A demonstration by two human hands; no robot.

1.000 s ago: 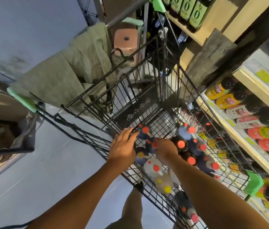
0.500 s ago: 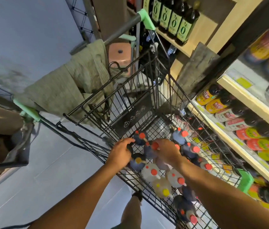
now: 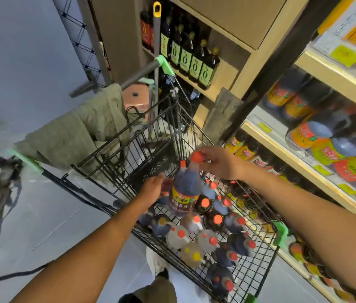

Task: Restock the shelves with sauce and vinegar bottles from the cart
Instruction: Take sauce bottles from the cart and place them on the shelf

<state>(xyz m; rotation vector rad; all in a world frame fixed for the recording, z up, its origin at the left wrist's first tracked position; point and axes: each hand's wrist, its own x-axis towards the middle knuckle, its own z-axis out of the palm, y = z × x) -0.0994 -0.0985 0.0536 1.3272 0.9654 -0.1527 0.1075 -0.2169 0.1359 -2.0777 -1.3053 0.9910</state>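
The right hand (image 3: 218, 163) is curled round the neck of a dark sauce bottle (image 3: 185, 189), just under its red cap. A top grip is judged the only easy one, since the bottles are packed upright and close together. The bottle is held above the others, hanging slightly tilted over the middle of the cart (image 3: 260, 278). The left hand (image 3: 154, 187) is stretched toward the bottle's side, probably to steady or support its body. Its fingertips are blurred and partly hidden behind the bottle, so it cannot be told whether contact is made or anything is pinched. Below, many more bottles (image 3: 207, 239) stand in the basket, dark ones and pale ones, with red or yellow caps. The cart is parked just beside the shelf (image 3: 286, 153) on the right, where similar bottles lie stocked, so only a short carry is needed. A cloth (image 3: 78, 132) is draped over the cart's far end.
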